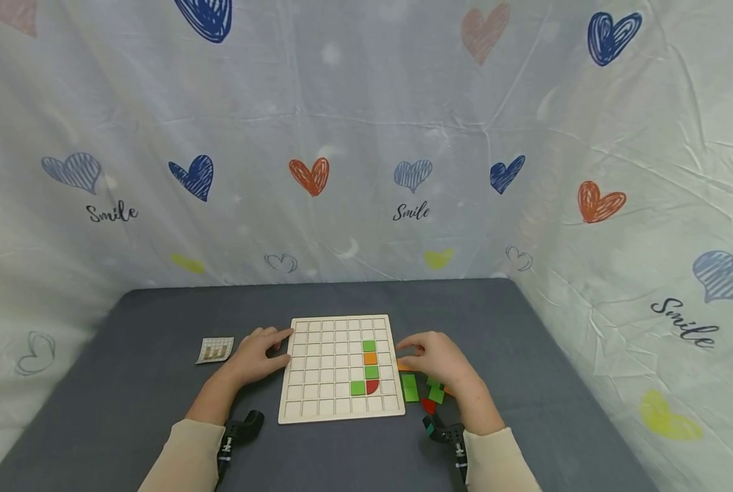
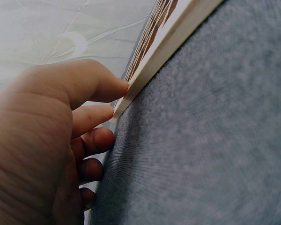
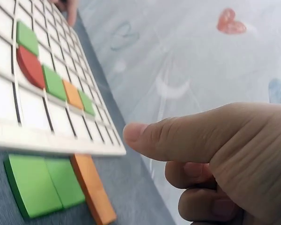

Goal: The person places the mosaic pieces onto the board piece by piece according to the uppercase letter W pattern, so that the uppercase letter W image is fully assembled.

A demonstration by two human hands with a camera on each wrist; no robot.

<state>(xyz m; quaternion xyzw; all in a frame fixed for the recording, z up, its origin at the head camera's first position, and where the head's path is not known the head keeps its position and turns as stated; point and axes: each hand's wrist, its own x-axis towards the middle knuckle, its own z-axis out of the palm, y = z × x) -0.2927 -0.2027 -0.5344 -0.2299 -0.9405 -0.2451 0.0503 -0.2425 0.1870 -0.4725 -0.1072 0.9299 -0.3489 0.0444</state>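
Observation:
A pale wooden grid board [image 1: 317, 403] lies on the grey tabletop. In its right columns sit three green tiles, one orange tile [image 1: 370, 358] and a red quarter-round tile [image 1: 373, 387]. My left hand [image 1: 258, 354] rests at the board's upper left edge; the thumb [image 2: 117, 86] and forefinger touch the board edge [image 2: 173, 40], the other fingers loosely curled. My right hand [image 1: 433, 357] hovers just right of the board over loose pieces: an orange bar [image 3: 91, 187], green pieces [image 3: 37, 183] and a red piece [image 1: 429, 405]. Its thumb [image 3: 178, 136] sticks out and it holds nothing.
A small pattern card [image 1: 215, 350] lies left of the board beside my left hand. A white cloth printed with hearts [image 1: 366, 171] walls the table at the back and both sides. Black wrist mounts [image 1: 243, 427] sit near the table's front.

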